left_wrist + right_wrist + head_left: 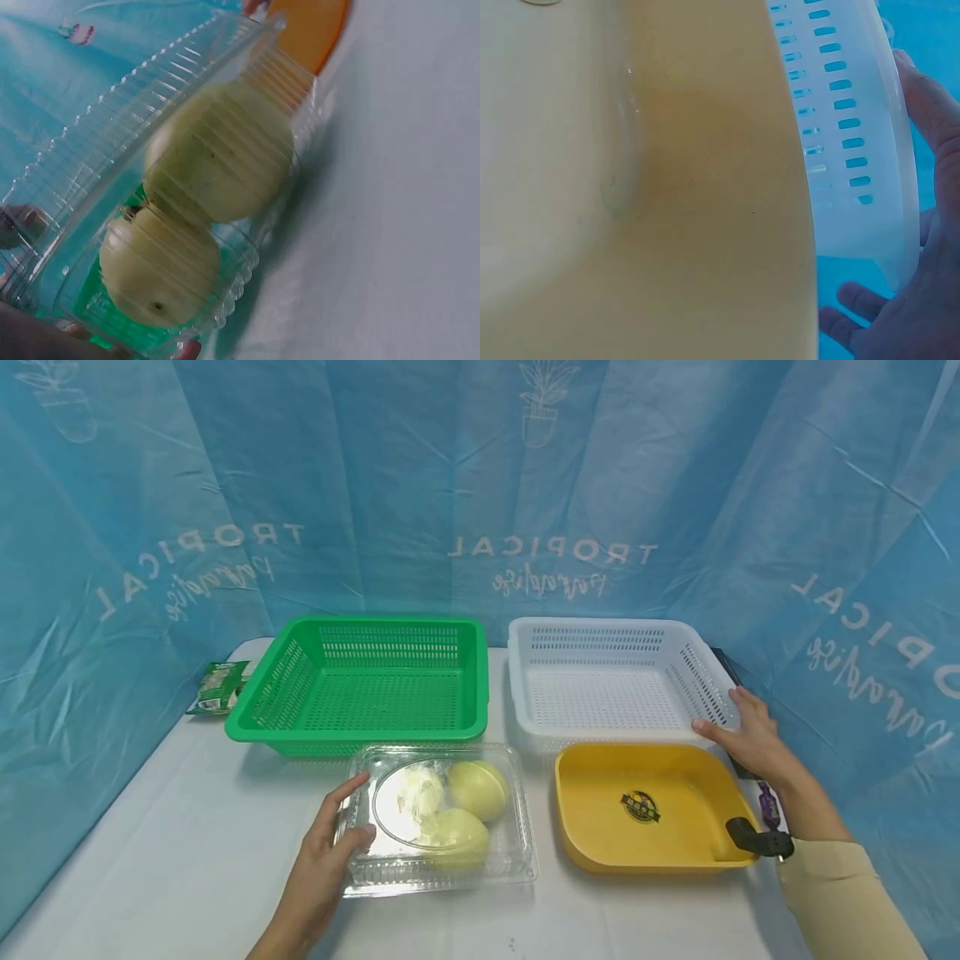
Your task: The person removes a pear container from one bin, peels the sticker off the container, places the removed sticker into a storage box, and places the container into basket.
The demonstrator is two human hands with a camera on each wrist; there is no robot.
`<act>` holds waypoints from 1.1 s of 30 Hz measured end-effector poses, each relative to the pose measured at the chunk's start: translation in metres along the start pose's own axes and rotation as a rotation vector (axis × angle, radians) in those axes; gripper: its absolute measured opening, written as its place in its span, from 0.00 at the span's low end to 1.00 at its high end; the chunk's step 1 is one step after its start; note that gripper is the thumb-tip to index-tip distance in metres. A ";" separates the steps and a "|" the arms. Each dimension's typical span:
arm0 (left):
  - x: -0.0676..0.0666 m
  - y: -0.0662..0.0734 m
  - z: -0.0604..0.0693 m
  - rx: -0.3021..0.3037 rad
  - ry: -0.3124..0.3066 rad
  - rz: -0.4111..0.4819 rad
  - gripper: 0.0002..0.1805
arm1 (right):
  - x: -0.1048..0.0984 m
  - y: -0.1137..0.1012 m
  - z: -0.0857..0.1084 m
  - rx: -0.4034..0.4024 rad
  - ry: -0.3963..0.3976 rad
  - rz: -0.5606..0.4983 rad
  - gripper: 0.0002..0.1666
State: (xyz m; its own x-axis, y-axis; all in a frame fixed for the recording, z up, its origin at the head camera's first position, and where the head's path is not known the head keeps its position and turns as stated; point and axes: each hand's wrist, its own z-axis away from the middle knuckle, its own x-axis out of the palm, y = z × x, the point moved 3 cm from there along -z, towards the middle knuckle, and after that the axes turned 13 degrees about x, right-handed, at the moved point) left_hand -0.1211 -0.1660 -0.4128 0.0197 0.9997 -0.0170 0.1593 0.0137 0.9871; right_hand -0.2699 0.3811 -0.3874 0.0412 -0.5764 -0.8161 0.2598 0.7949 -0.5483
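My left hand (318, 868) grips the left side of a clear plastic clamshell box (513, 843), thumb on the lid. Inside lie large, round, pale yellow-green fruits (478, 789); glare on the lid hides part of them. In the left wrist view, two fruits (221, 150) show through the box wall, and fingertips (191, 350) reach the box's lower edge. Over on the right, my right hand (753, 743) holds the near right corner of a white slotted basket (600, 731). The right wrist view has the thumb (930, 105) against the basket's rim (907, 165).
A green slotted basket (360, 735) stands behind the box. The yellow tub (660, 852) sits in front of the white basket. A green packet (217, 687) lies at far left; a purple-wrapped item (768, 806) lies right of the tub. Blue curtains (465, 485) enclose the table.
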 end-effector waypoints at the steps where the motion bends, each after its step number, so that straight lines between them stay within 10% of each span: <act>1: 0.000 0.001 0.000 -0.004 0.005 0.005 0.34 | 0.000 0.000 0.000 0.000 0.000 -0.001 0.61; 33: 0.000 0.033 0.009 -0.042 0.012 0.111 0.33 | 0.002 0.001 -0.001 0.016 -0.001 -0.013 0.63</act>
State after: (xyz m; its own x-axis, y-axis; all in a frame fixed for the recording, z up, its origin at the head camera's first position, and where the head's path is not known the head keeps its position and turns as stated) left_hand -0.1070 -0.1655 -0.3819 0.0227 0.9953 0.0943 0.1154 -0.0963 0.9886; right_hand -0.2706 0.3813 -0.3895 0.0383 -0.5870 -0.8087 0.2756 0.7841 -0.5561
